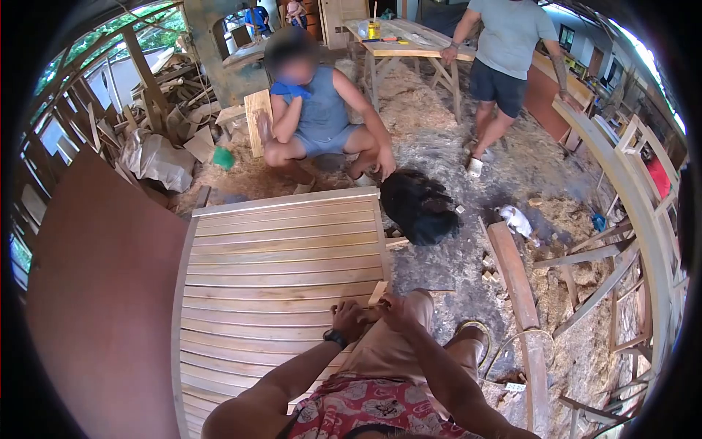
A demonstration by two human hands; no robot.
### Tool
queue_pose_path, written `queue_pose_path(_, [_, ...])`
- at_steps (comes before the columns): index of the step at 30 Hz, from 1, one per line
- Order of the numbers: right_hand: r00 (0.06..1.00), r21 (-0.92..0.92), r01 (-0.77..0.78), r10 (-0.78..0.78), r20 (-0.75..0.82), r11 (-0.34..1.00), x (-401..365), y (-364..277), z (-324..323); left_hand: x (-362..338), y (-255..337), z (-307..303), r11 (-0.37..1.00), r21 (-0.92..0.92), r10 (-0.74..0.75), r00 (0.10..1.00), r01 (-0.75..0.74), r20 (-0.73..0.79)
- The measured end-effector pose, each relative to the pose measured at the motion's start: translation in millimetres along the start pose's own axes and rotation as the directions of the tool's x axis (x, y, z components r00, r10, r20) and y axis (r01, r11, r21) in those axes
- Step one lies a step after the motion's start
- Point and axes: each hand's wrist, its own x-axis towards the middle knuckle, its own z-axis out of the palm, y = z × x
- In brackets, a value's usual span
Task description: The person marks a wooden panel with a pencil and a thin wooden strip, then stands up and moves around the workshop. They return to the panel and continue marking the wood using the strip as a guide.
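A slatted wooden panel (285, 263) lies before me, its right edge beside my knees. My left hand (349, 320), with a dark watch (335, 337) on the wrist, rests by that edge with bent fingers; whatever it pinches is hidden. Close on its right, my right hand (397, 313) is closed, and a small light piece of wood (378, 293) sticks up beside its fingers. The exact grip on this piece is partly covered by the hands.
A person (322, 110) squats beyond the panel near a black dog (418, 207). Another person (512, 51) stands by a workbench (409, 48). A wooden beam (514, 274) and a white animal (516, 221) are right. A brown board (102, 293) leans left.
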Motion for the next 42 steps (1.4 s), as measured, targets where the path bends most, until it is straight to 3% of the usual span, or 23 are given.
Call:
queue_pose_path(2, [0.956, -0.157, 0.164, -0.196, -0.218, 0.974, -1.5, 35.4, 26.8, 7.6, -2.8, -3.7, 0.997, 0.065, -0.033, 0.997, 0.028, 0.074])
queue_pose_path(4, [0.965, -0.15, 0.154, -0.181, -0.188, 0.977, -3.9, 20.0, 13.7, 12.4, -25.5, 15.0, 0.992, 0.129, -0.04, 0.982, 0.016, 0.182])
queue_pose_path(6, [0.975, -0.142, 0.157, -0.177, -0.137, 0.977, -15.4, 8.7, 3.0, 24.8, 0.4, -22.3, 0.987, 0.101, -0.139, 0.983, 0.127, 0.123])
queue_pose_path(8, [0.99, -0.124, 0.093, -0.105, -0.094, 0.988, -9.0, 2.6, -2.9, 55.5, 19.1, -59.0, 0.916, 0.255, -0.398, 0.766, 0.309, 0.505])
queue_pose_path(9, [0.981, -0.157, 0.136, -0.156, -0.12, 0.978, -10.6, -2.7, -4.4, 57.1, 17.6, -60.5, 0.904, 0.267, -0.426, 0.765, 0.335, 0.483])
queue_pose_path(11, [0.985, -0.065, 0.144, -0.149, -0.084, 0.987, -7.6, -1.4, -5.1, 68.5, 8.5, -62.0, 0.895, 0.292, -0.447, 0.679, 0.338, 0.582])
queue_pose_path(12, [0.991, 0.009, 0.116, -0.116, -0.065, 0.993, -4.1, -1.1, -5.5, 67.4, -8.2, -49.1, 0.932, 0.3, -0.347, 0.742, 0.204, 0.574])
queue_pose_path(21, [0.999, -0.011, 0.033, -0.034, -0.041, 0.999, -1.3, -23.5, -11.0, 82.8, -21.0, -33.9, 0.898, 0.387, -0.417, 0.68, 0.207, 0.604])
queue_pose_path(23, [0.998, -0.022, 0.05, -0.05, -0.022, 0.999, -0.2, -15.6, -9.9, 95.0, -21.5, -38.9, 0.914, 0.299, -0.401, 0.488, 0.275, 0.775])
queue_pose_path(24, [0.997, -0.041, 0.072, -0.072, -0.013, 0.997, 1.1, -12.7, -8.4, 97.1, -19.3, -43.9, 0.91, 0.306, -0.409, 0.476, 0.281, 0.778])
queue_pose_path(26, [0.99, -0.073, 0.131, -0.134, -0.044, 0.989, 0.7, -10.7, -5.4, 95.0, -10.9, -51.4, 0.875, 0.33, -0.474, 0.486, 0.355, 0.734])
queue_pose_path(28, [0.969, -0.118, 0.233, -0.241, -0.054, 0.965, 0.3, -8.0, -3.7, 79.2, -49.7, -1.7, 0.913, 0.392, -0.359, 0.685, 0.116, 0.634])
queue_pose_path(29, [0.965, -0.121, 0.256, -0.261, -0.024, 0.959, 1.0, -4.9, -4.8, 43.9, -162.5, 112.0, 0.935, 0.193, 0.188, 0.877, -0.298, 0.443])
queue_pose_path(30, [0.973, -0.025, 0.232, -0.232, -0.01, 0.972, 1.5, -7.3, -6.7, 51.8, -114.3, 71.5, 0.973, 0.231, -0.126, 0.818, -0.009, 0.561])
queue_pose_path(31, [0.966, -0.105, 0.259, -0.256, 0.042, 0.96, 0.8, 2.0, -5.9, 66.2, -75.2, 40.3, 0.967, 0.231, -0.228, 0.752, 0.104, 0.619])
queue_pose_path(32, [0.983, 0.015, 0.182, -0.182, 0.013, 0.983, 2.0, 4.5, -1.7, 72.8, -54.6, 21.5, 0.96, 0.207, -0.279, 0.697, 0.187, 0.661])
queue_pose_path(33, [0.965, 0.086, 0.264, -0.264, -0.014, 0.961, 5.7, 15.6, 2.0, 83.5, -40.0, 3.3, 0.949, 0.178, -0.309, 0.651, 0.261, 0.694])
queue_pose_path(34, [0.991, 0.054, 0.134, -0.135, 0.003, 0.99, 5.0, 3.8, -3.3, 90.3, -27.4, -13.9, 0.926, 0.165, -0.346, 0.59, 0.339, 0.729])
queue_pose_path(35, [0.951, 0.02, 0.284, -0.279, -0.132, 0.959, 5.3, -8.2, -8.0, 101.8, -4.4, -41.5, 0.875, 0.163, -0.402, 0.495, 0.456, 0.77])
queue_pose_path(36, [0.972, 0.054, 0.22, -0.214, -0.096, 0.974, 8.2, -20.2, -14.5, 96.1, -40.0, -9.9, 0.956, 0.23, -0.295, 0.591, 0.184, 0.751])
queue_pose_path(38, [0.986, 0.083, 0.163, -0.16, -0.047, 0.983, 8.7, -43.8, -28.4, 102.0, -4.3, -45.5, 0.839, 0.367, -0.523, 0.409, 0.402, 0.748])
queue_pose_path(41, [0.972, 0.114, 0.196, -0.177, -0.154, 0.974, 9.0, -80.3, -40.5, 94.9, -13.3, -40.2, 0.893, 0.386, -0.445, 0.571, 0.231, 0.69])
queue_pose_path(42, [0.972, 0.11, 0.199, -0.182, -0.15, 0.974, 7.9, -80.5, -41.6, 92.9, -7.4, -44.7, 0.894, 0.382, -0.445, 0.574, 0.236, 0.688])
